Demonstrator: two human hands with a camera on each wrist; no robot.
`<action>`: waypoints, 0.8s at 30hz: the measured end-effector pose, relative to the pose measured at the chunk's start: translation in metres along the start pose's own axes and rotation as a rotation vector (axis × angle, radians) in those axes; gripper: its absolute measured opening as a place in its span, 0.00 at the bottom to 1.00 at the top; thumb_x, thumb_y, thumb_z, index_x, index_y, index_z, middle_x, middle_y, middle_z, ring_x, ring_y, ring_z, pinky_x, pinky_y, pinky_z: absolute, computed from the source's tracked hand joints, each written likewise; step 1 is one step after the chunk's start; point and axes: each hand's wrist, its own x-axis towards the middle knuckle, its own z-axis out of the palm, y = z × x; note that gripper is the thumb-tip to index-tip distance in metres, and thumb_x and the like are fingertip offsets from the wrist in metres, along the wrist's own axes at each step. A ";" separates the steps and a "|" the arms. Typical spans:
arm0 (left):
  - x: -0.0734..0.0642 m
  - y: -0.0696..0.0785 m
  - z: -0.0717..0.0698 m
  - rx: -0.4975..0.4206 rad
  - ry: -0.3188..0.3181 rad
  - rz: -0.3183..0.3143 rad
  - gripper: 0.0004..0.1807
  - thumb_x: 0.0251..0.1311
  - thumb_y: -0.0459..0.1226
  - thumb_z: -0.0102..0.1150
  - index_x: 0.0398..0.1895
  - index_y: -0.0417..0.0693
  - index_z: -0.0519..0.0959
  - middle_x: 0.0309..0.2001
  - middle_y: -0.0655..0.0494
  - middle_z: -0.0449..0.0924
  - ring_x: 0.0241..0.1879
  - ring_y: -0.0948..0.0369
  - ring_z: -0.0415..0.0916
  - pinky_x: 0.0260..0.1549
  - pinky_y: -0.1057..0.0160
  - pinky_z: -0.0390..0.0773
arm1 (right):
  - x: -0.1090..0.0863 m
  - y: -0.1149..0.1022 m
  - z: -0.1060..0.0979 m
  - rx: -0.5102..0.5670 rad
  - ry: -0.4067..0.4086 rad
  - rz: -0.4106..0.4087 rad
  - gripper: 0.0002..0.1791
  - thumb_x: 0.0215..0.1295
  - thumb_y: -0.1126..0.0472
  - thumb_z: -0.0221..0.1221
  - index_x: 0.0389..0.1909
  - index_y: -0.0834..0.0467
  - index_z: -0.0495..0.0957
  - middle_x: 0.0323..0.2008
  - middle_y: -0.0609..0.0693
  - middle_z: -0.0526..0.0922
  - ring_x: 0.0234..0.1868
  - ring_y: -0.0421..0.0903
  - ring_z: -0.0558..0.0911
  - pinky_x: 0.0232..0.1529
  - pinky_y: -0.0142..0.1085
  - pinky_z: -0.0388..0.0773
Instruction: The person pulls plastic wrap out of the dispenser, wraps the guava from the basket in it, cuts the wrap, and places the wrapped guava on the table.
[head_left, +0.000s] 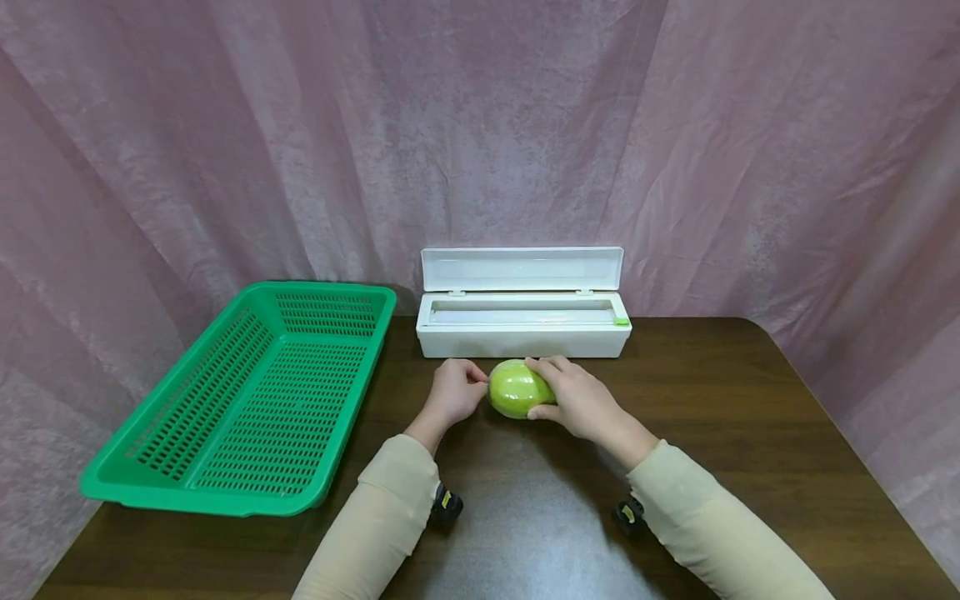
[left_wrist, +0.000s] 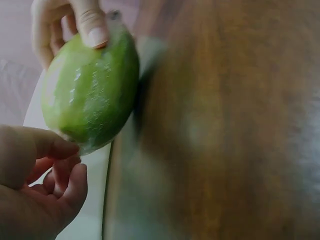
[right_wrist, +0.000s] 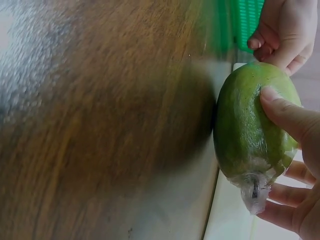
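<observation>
A green papaya-shaped fruit (head_left: 514, 392) lies on its side just above the table, wrapped in clear plastic film. My right hand (head_left: 581, 400) holds its right end, thumb on the near side and fingers on the far side. In the right wrist view the film gathers into a loose twisted tail (right_wrist: 255, 194) around the stem end, beside my right fingers. At the opposite end, my left hand (head_left: 456, 390) has its thumb and fingers drawn together. The left wrist view has these fingertips pinching the film (left_wrist: 89, 149) at the fruit's tip.
Behind the hands stands a white cling film box (head_left: 525, 343) with its lid (head_left: 521, 269) raised and a roll inside; a green slider (head_left: 621, 322) sits at its right. A green perforated basket (head_left: 321, 500) stands at the left of the brown wooden table (head_left: 750, 433). Pink curtains hang behind.
</observation>
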 end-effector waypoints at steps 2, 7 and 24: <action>-0.001 0.000 0.001 0.019 0.021 0.012 0.04 0.54 0.31 0.61 0.26 0.43 0.85 0.28 0.53 0.83 0.29 0.62 0.73 0.28 0.67 0.74 | 0.000 0.000 0.000 0.007 -0.003 0.008 0.42 0.49 0.47 0.69 0.65 0.57 0.67 0.54 0.56 0.75 0.53 0.55 0.77 0.50 0.49 0.76; -0.003 -0.002 -0.003 -0.165 -0.049 -0.127 0.09 0.59 0.33 0.56 0.33 0.39 0.85 0.28 0.51 0.81 0.26 0.62 0.74 0.26 0.67 0.77 | -0.001 0.001 0.000 0.007 -0.003 0.010 0.42 0.49 0.48 0.70 0.65 0.57 0.67 0.54 0.56 0.75 0.53 0.55 0.77 0.49 0.49 0.76; 0.004 -0.010 -0.007 -0.294 -0.215 -0.251 0.12 0.60 0.33 0.60 0.45 0.36 0.82 0.36 0.48 0.81 0.30 0.62 0.76 0.30 0.66 0.81 | 0.000 0.001 0.001 0.012 -0.010 0.008 0.42 0.49 0.47 0.70 0.65 0.56 0.67 0.54 0.56 0.75 0.53 0.55 0.77 0.51 0.49 0.76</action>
